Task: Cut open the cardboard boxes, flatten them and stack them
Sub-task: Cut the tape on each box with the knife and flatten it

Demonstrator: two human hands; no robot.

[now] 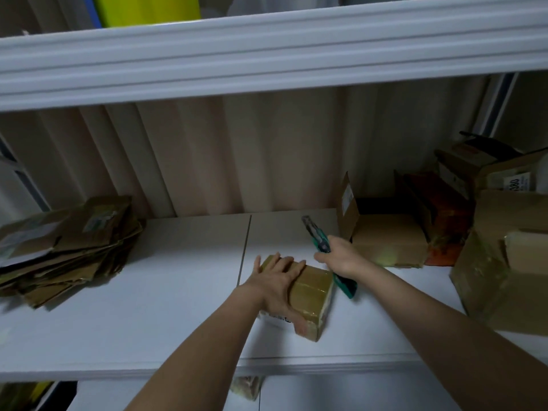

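Left hand (277, 281) flat on taped box (311, 295), right hand (338, 258) gripping knife (318, 238)

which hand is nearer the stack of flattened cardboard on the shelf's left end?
Left. The left hand rests flat on the small taped brown cardboard box, on the side toward the stack of flattened cardboard. The right hand, holding the green utility knife, is farther right.

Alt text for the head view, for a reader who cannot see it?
The left hand presses flat on a small taped cardboard box on a white shelf, while the right hand grips a green utility knife. Flattened cardboard is stacked at left.
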